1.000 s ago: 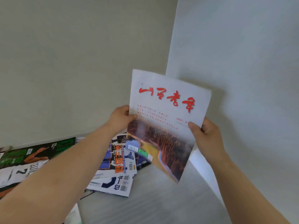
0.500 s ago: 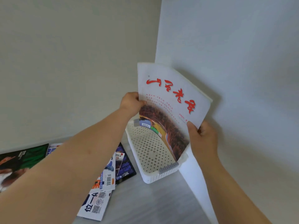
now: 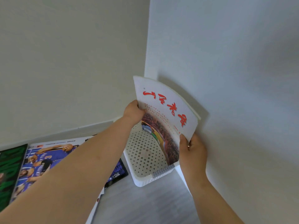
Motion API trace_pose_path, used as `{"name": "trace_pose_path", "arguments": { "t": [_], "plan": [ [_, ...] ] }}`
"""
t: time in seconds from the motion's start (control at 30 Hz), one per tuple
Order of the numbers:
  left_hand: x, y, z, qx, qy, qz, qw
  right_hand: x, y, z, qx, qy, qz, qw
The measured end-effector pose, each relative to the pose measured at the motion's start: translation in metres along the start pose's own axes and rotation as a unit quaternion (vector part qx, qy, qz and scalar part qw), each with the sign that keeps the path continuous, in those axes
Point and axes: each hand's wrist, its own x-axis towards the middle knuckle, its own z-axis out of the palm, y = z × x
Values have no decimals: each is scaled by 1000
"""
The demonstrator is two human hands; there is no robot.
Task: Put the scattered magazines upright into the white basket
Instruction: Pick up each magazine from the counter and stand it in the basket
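A white magazine (image 3: 163,107) with red brush lettering and a reddish cover photo stands upright and bowed, its lower edge down inside the white perforated basket (image 3: 144,180) along the right-hand wall side. My left hand (image 3: 133,111) grips its far edge, thumb on the cover. My right hand (image 3: 192,151) pinches its near edge just above the basket rim. Other magazines lie flat to the left: a blue basketball cover (image 3: 43,160), a green cover (image 3: 9,168) and a dark one (image 3: 117,173) partly under my left forearm.
The basket sits in the corner where a beige wall (image 3: 72,62) meets a grey-white wall (image 3: 234,78). Grey wood-grain floor (image 3: 145,206) lies in front of the basket. My left forearm crosses over the scattered magazines.
The magazine has gone from held above the pile to lowered into the basket, curving against the right wall. Both hands moved down with it, and the view shifted right onto the basket.
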Motion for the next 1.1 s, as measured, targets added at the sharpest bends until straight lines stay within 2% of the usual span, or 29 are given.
{"name": "trace_pose_path", "arguments": {
  "t": [0.13,0.23,0.33,0.5,0.63,0.77,0.9,1.0,1.1],
  "plan": [
    [-5,7,16,-77,-38,14,996,4,6,0,-61,-12,10,998],
    [-11,9,25,-88,-101,19,991,0,15,1,-102,-28,30,994],
    [-15,12,29,-76,-150,35,985,-5,22,3,-110,-27,44,993],
    [-17,18,32,-104,-187,25,977,-7,23,2,-99,-26,53,993],
    [-20,14,29,-81,-183,26,979,-14,23,-5,-65,-30,81,994],
    [-26,8,20,-57,-163,36,984,-23,26,-11,-80,-36,110,990],
    [-31,1,7,-43,-151,33,987,-34,18,-17,-49,-9,122,991],
    [-35,-1,-2,-40,-140,35,989,-40,5,-18,-38,-37,82,995],
    [-46,-2,-9,-44,-95,44,994,-35,-14,-15,-30,-84,13,996]
  ]
}}
